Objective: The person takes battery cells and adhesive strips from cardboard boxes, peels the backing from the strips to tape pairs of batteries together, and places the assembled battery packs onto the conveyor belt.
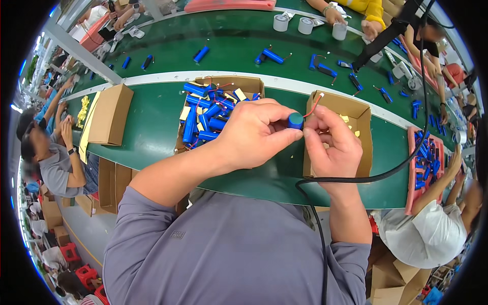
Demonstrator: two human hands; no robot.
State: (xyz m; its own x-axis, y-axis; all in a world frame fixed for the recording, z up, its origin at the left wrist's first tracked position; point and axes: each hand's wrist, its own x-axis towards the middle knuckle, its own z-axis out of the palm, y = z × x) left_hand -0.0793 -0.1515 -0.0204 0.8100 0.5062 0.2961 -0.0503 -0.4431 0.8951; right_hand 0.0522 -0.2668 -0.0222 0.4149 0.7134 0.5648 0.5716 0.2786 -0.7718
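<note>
Between the thumb and fingers of my left hand [256,133] is a blue cylindrical battery [296,120], its round greenish end turned up toward me. My right hand [333,140] is closed in a pinch right beside it, with the fingertips at the battery's edge. A red wire [314,105] with a small white connector rises from there; whether my right fingers grip the wire or the battery is hidden. Under and left of my left hand stands a cardboard box [244,83] full of blue batteries with red wires and pale yellow pieces. Behind my right hand is another cardboard box [363,147] with small yellow scraps.
A black cable [366,179] crosses in front of my right forearm. Beyond the white rail, loose batteries [273,56] lie on the green conveyor [168,46]. A closed carton [111,114] stands left, a pink tray [412,152] of batteries right. Co-workers sit on both sides and opposite.
</note>
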